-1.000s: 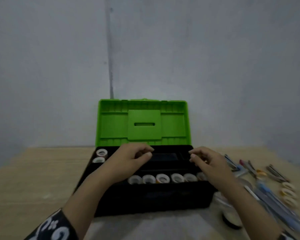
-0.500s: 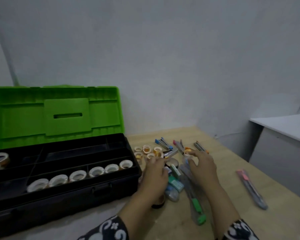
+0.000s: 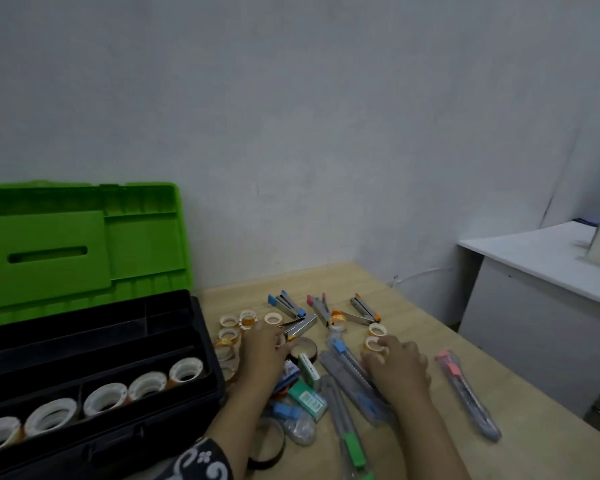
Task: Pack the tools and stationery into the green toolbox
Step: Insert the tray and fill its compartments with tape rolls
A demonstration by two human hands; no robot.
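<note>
Green toolbox point(image 3: 84, 271) open at the left of the table point(image 3: 413, 317), lid upright against the wall, black tray showing. Front tray compartment holds a row of tape rolls point(image 3: 146, 384), 5 in view; rear compartments look bare, though dim.

Unpacked pile sits just right of the box: small tape rolls point(image 3: 238, 322), 3 staplers at the far side (blue point(image 3: 286, 303), pink point(image 3: 317, 308), orange point(image 3: 362, 310)), green staple boxes point(image 3: 307, 398), several utility knives point(image 3: 349, 370), 1 pink-slider knife point(image 3: 466, 389) lying apart to the right.

Left hand point(image 3: 262, 355) lies palm down on the pile, fingers curled near a silver stapler point(image 3: 300, 326) and a dark tape roll point(image 3: 303, 351); whether it has closed on anything, cannot tell. Right hand point(image 3: 397, 367) palm down, fingertips touching a small tape roll point(image 3: 374, 344); contact only, firm grip not confirmed.

Judgement: pick-up stage, most of the packing remains.

Risks:
- Pile is crowded and overlapping; lifting 1 piece may drag neighbours, and round rolls could run toward the table's right edge.
- Knives lie under the right wrist; blade state not visible, so a blind grab could nick a finger.
- Front compartment looks nearly full; more rolls may ride high and foul the lid.
- Picture is motion-blurred, suggesting a quick head turn; a reach may land off target.
</note>
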